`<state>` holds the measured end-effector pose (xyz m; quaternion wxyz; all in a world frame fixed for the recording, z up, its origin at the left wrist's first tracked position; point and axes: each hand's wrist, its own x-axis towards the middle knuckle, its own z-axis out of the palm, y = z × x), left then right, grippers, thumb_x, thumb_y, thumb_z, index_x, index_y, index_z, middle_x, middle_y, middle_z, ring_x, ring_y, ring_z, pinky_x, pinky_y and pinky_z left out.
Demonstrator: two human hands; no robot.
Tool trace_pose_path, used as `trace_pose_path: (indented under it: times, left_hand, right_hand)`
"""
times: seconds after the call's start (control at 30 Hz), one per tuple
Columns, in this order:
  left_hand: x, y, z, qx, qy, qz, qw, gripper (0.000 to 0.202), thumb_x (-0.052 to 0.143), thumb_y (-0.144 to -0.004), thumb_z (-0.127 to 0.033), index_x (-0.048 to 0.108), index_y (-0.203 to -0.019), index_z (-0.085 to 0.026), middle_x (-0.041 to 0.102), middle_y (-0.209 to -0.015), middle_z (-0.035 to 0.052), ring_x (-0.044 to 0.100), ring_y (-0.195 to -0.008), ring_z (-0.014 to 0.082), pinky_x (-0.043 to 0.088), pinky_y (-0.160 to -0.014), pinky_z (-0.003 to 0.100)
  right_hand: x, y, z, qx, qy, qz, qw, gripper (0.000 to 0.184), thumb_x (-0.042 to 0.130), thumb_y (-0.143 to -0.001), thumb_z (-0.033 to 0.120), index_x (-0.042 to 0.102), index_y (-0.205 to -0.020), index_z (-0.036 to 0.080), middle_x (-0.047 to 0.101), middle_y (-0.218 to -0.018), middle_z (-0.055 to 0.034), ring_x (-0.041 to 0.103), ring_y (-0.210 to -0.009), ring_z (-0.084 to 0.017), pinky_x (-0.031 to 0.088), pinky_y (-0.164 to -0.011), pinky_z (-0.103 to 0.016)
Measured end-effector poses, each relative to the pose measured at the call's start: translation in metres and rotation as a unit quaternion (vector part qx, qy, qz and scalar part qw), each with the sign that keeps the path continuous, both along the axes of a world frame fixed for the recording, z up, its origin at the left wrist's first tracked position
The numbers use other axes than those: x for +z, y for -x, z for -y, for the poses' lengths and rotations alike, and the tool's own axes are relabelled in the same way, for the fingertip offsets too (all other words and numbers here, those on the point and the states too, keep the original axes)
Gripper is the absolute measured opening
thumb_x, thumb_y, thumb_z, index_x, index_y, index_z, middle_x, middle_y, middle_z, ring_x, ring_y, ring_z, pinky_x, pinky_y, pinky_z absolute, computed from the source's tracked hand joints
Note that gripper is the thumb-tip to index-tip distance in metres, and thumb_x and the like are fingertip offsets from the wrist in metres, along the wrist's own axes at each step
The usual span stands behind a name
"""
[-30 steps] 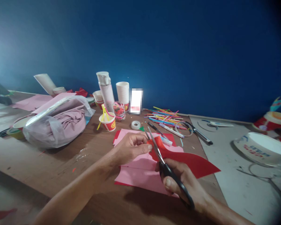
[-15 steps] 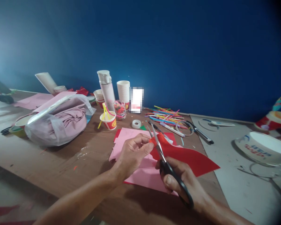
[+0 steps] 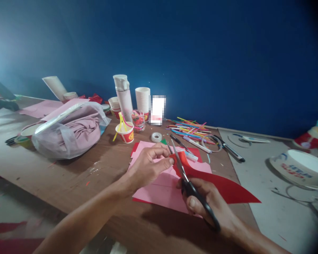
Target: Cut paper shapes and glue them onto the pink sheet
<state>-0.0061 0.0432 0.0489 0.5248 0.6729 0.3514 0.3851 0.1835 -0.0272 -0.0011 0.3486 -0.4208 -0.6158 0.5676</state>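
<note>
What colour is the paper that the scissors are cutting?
Red; the paper, under the scissors, shows best in the head view.

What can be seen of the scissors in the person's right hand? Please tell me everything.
The scissors have black handles that look plastic and slim silvery metal blades. The right hand grips the handles through their loops. The blades stand open, pointing away from the person, with the red paper between them. The left hand pinches that paper close beside the blades.
</note>
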Motion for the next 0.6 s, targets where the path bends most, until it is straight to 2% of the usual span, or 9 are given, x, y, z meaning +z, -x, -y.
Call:
trace_pose_path:
  times: [0.2, 0.4, 0.6]
  left_hand:
    - [-0.002, 0.000, -0.005, 0.002, -0.006, -0.028, 1.000, 0.011, 0.058, -0.076, -0.023, 0.065, -0.075, -0.014, 0.059, -0.090, 0.0062, 0.054, -0.088, 0.0172, 0.039, -0.080, 0.030]
    - [0.003, 0.001, -0.008, -0.006, -0.009, -0.049, 0.999, 0.010, 0.058, -0.074, -0.019, 0.063, -0.069, -0.012, 0.058, -0.083, 0.0055, 0.053, -0.080, 0.0149, 0.040, -0.075, 0.028]
    - [0.007, 0.004, -0.011, -0.023, -0.030, -0.090, 0.995, 0.009, 0.058, -0.073, -0.017, 0.062, -0.066, -0.012, 0.057, -0.077, 0.0040, 0.053, -0.076, 0.0138, 0.040, -0.072, 0.026]
  right_hand:
    - [0.001, -0.001, -0.003, 0.014, 0.018, 0.000, 1.000, 0.029, 0.059, -0.077, 0.042, 0.052, -0.088, 0.016, 0.045, -0.069, 0.0017, 0.038, -0.056, -0.008, 0.032, -0.048, -0.018]
    - [0.001, -0.002, -0.002, 0.010, 0.035, 0.018, 0.999, 0.029, 0.058, -0.077, 0.043, 0.052, -0.084, 0.015, 0.043, -0.065, 0.0028, 0.036, -0.054, -0.008, 0.031, -0.047, -0.018]
    - [-0.001, -0.004, -0.005, 0.015, 0.036, 0.032, 0.999, 0.028, 0.057, -0.078, 0.042, 0.053, -0.088, 0.016, 0.042, -0.062, 0.0039, 0.036, -0.052, -0.007, 0.032, -0.046, -0.017]
